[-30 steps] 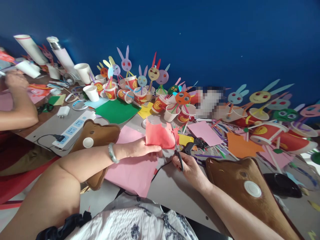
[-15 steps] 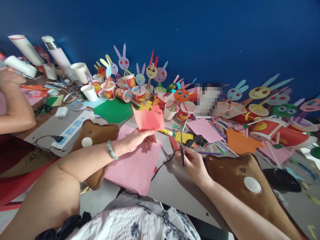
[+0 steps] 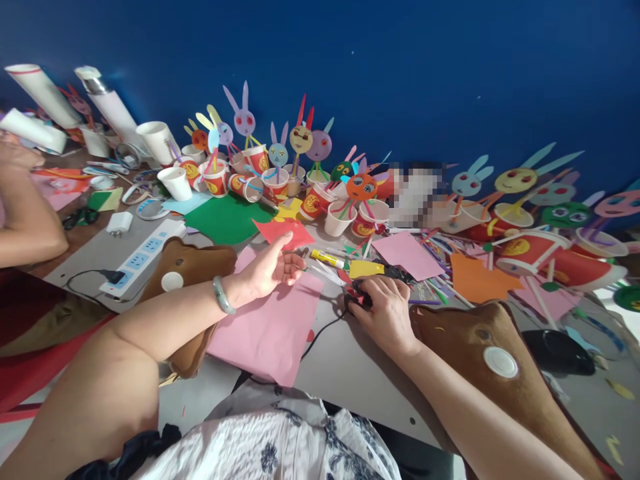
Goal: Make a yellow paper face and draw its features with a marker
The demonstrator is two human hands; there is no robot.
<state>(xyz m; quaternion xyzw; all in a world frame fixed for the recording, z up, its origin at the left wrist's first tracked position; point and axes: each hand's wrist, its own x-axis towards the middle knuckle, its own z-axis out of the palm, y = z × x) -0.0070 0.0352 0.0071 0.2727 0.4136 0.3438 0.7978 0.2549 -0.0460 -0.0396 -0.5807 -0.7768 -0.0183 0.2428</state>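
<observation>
Red paper (image 3: 285,233) lies beyond your left hand (image 3: 267,270), at the right end of the green sheet (image 3: 225,220). Your left thumb overlaps it in view; contact cannot be confirmed. Left grip: loose and wide, fingers slightly curled, nothing visibly held; your left hand is over the large pink sheet (image 3: 265,327). Right grip: your right hand (image 3: 387,313) is palm down over the handles of the scissors (image 3: 329,274). Your fingers hide the handles, so you cannot tell whether this grip is closed on them. The blades point leftward, just beside the yellow tube (image 3: 327,259) on the counter (image 3: 370,387). Step in hand, as judged: setting paper and tool aside. The next move probably calls for you to keep your left fingers clear of the blades and let the scissors rest flat before lifting your right hand.
</observation>
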